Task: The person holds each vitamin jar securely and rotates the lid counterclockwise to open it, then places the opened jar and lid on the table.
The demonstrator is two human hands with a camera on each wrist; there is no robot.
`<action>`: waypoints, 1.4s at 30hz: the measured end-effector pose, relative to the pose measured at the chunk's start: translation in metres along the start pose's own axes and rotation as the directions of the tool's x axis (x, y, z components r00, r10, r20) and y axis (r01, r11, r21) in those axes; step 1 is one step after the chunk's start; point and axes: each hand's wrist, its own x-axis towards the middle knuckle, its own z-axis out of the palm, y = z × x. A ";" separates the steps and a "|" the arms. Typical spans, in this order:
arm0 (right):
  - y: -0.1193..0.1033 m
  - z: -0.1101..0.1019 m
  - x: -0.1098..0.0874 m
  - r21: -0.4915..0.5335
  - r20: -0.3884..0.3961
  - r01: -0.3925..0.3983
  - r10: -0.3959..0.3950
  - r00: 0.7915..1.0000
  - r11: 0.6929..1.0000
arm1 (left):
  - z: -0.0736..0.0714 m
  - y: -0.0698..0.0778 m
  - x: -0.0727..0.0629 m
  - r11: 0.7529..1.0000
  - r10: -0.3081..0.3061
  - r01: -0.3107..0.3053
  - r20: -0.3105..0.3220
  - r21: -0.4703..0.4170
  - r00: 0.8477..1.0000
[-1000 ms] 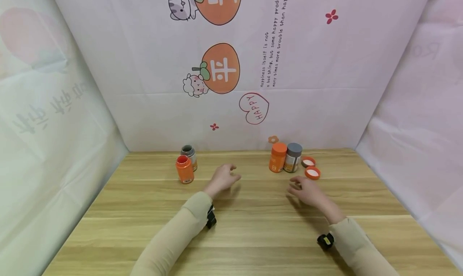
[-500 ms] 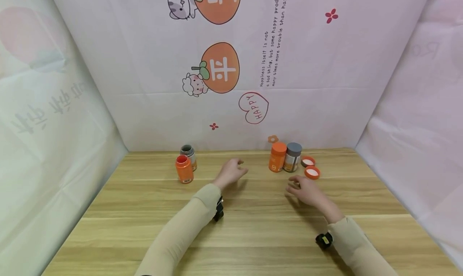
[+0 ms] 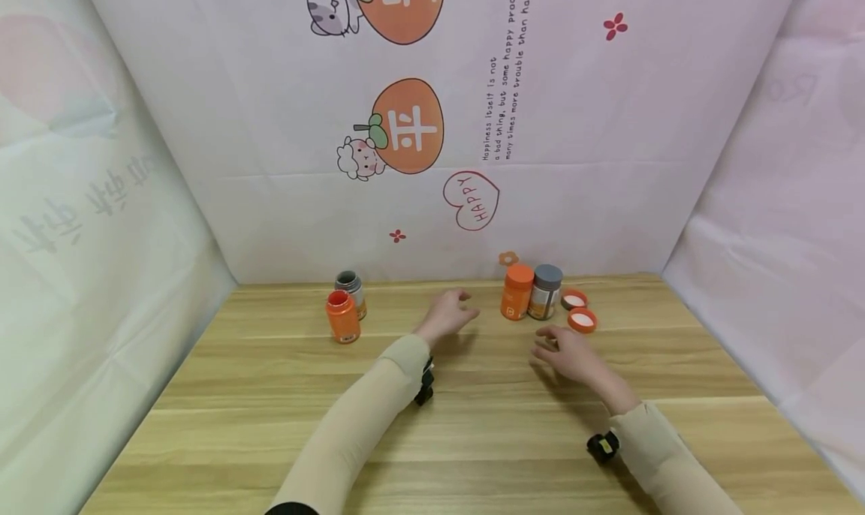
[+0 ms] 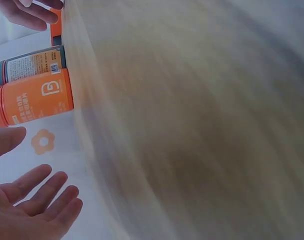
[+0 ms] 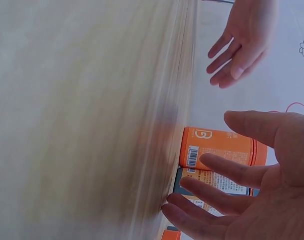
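Note:
My left hand (image 3: pixel 447 316) hovers over the table left of a capped orange bottle (image 3: pixel 516 293), thumb and fingers apart and holding nothing. In the left wrist view its fingers (image 4: pixel 44 192) spread toward that bottle. A grey-capped bottle (image 3: pixel 544 293) with a white and orange label stands right beside the orange one. My right hand (image 3: pixel 569 353) is nearer the front, just below these two bottles, its fingers relaxed and nothing in them. Two loose caps, one grey (image 3: pixel 574 299) and one orange (image 3: pixel 582 320), lie inside up to the right of the bottles.
Toward the back left stand an uncapped orange bottle (image 3: pixel 343 317) and, behind it, an uncapped grey bottle (image 3: pixel 351 293). White printed cloth (image 3: pixel 574 200) closes off the back and both sides of the wooden table (image 3: pixel 486 440).
My left hand has moved right and slightly back, closer to the capped orange bottle. The right hand has stayed almost in place; the bottles and caps have not moved.

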 end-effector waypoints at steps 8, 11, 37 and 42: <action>-0.001 -0.001 -0.001 0.009 0.013 -0.016 0.016 1.000 1.000 | 0.013 0.002 0.012 0.995 0.004 -0.002 0.023 -0.097 1.000; -0.001 -0.002 -0.001 0.010 0.013 -0.016 0.016 1.000 1.000 | 0.018 0.003 0.016 0.992 -0.022 0.024 0.017 -0.124 1.000; -0.001 0.000 -0.001 0.017 0.008 -0.001 0.000 1.000 1.000 | 0.049 0.028 0.037 0.988 -0.077 0.067 -0.063 -0.141 0.995; -0.001 0.000 -0.001 0.013 0.016 -0.011 0.011 1.000 1.000 | 0.052 0.031 0.040 0.992 -0.063 0.056 -0.057 -0.112 0.996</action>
